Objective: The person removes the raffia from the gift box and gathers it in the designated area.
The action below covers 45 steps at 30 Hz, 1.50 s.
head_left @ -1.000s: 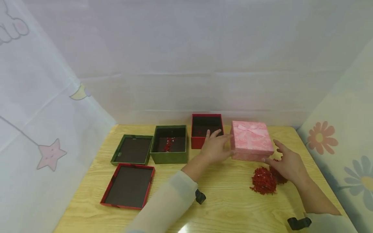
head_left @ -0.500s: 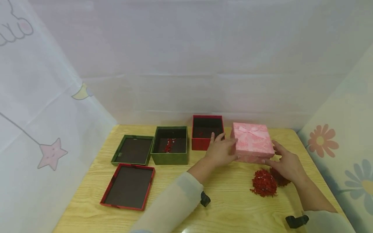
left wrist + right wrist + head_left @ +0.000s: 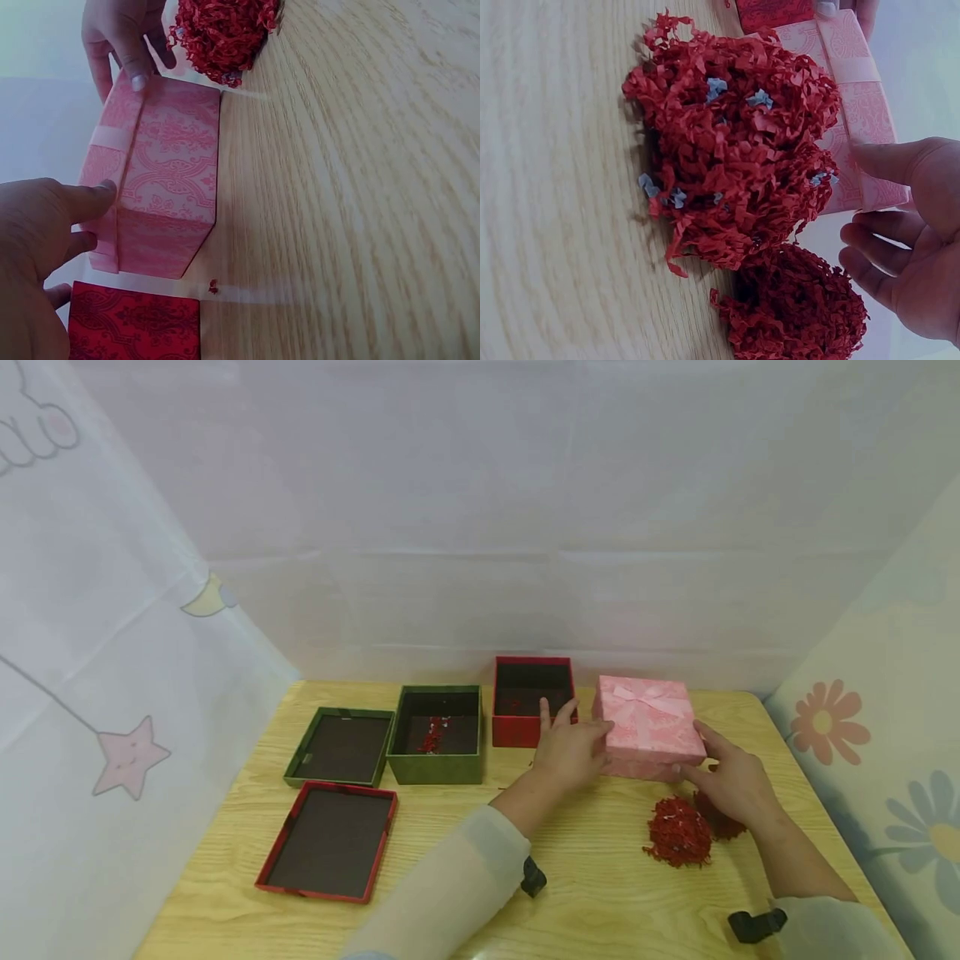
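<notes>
A pink gift box [image 3: 648, 727] with a ribbon bow sits on the table, its lid on. My left hand [image 3: 570, 752] grips the lid at its front left corner, thumb [image 3: 101, 193] on the front edge and fingers round the left side. At the opposite side, my right hand [image 3: 738, 781] pinches the lid's right front corner, thumb [image 3: 885, 161] in front and fingers beside it. Two clumps of red shredded paper [image 3: 678, 832] lie just in front of the box, by my right hand.
Behind my left hand stands an open red box [image 3: 528, 732]. Left of it are an open green box [image 3: 437, 768] with red paper scraps, its upturned green lid [image 3: 341, 747] and an upturned red lid [image 3: 330, 843]. Cloth walls [image 3: 487, 602] enclose the table.
My left hand has moved right to the pink box and taken hold of its lid. My right hand has closed in on the right corner. The box has barely shifted.
</notes>
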{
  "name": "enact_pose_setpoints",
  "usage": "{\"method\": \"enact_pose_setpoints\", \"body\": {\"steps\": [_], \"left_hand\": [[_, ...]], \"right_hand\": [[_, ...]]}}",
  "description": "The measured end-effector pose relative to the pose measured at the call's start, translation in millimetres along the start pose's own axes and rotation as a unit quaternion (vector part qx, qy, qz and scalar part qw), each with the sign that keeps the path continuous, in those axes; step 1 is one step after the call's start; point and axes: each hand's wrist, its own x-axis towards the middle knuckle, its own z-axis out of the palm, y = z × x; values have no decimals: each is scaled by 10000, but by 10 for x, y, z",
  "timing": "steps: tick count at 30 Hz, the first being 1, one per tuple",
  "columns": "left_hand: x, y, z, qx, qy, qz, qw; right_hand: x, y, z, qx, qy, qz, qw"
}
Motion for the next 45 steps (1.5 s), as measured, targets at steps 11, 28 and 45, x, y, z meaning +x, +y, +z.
{"method": "enact_pose_setpoints", "body": {"steps": [11,28,45], "left_hand": [[12,12,27,34,123,99,9999],[29,48,-209,-281,245,217,9991],[-77,-214,-416,-1935,256,51,9808]], "right_hand": [[9,4,-32,-31,245,-170,9995],[-48,-109,-251,-208,498,-243,9982],[-94,-350,-307,108,798,-176,9966]]}}
